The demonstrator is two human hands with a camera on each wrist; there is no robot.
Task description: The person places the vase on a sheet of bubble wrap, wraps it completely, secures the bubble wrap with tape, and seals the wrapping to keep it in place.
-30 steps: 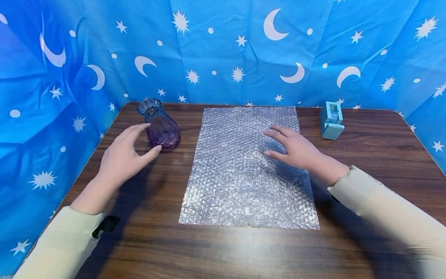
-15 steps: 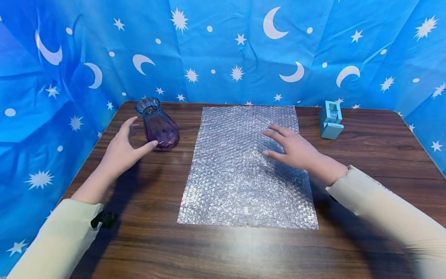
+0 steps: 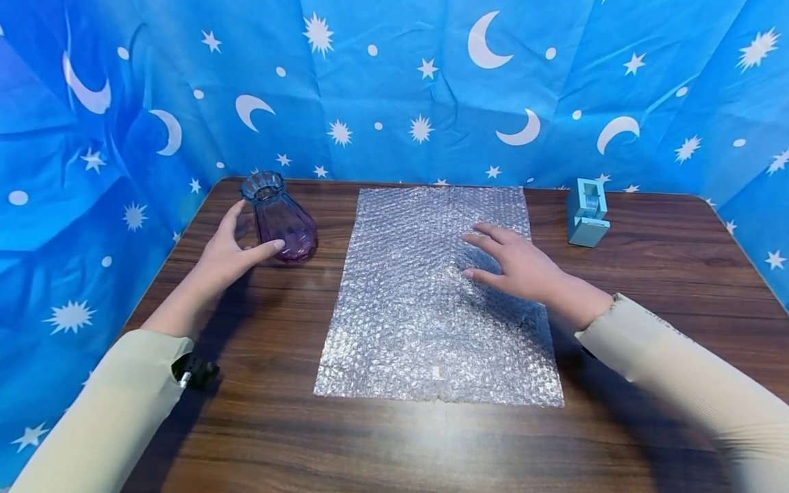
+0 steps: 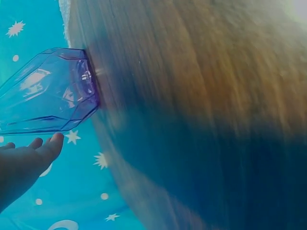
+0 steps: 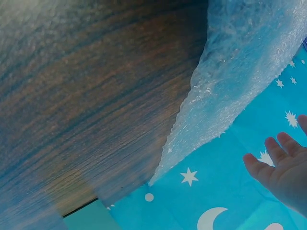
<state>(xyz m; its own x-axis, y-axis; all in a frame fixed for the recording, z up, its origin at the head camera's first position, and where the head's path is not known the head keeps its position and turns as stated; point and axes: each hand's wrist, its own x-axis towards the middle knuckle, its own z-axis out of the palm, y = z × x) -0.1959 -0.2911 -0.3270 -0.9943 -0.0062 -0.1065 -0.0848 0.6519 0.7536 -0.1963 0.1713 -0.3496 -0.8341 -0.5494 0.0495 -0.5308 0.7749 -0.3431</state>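
A fluted glass vase (image 3: pixel 287 229), blue at the neck and purple at the base, stands upright at the table's back left. My left hand (image 3: pixel 224 257) is spread beside it, thumb in front of the lower body and fingers at its left side. In the left wrist view the fingertips (image 4: pixel 56 139) lie right by the glass; whether they touch it I cannot tell. A sheet of bubble wrap (image 3: pixel 401 308) lies flat in the middle of the table. Over its right part hovers my right hand (image 3: pixel 524 266), fingers apart and holding nothing.
At the back right stands a teal tape dispenser (image 3: pixel 587 222), beyond the bubble wrap's right edge. A blue cloth (image 3: pixel 394 82) with moons and stars hangs behind and beside the dark wooden table (image 3: pixel 370 445).
My left hand first drew back a little with its fingers opening wider, then moved right and closer around the vase. The right hand, vase and bubble wrap have hardly moved.
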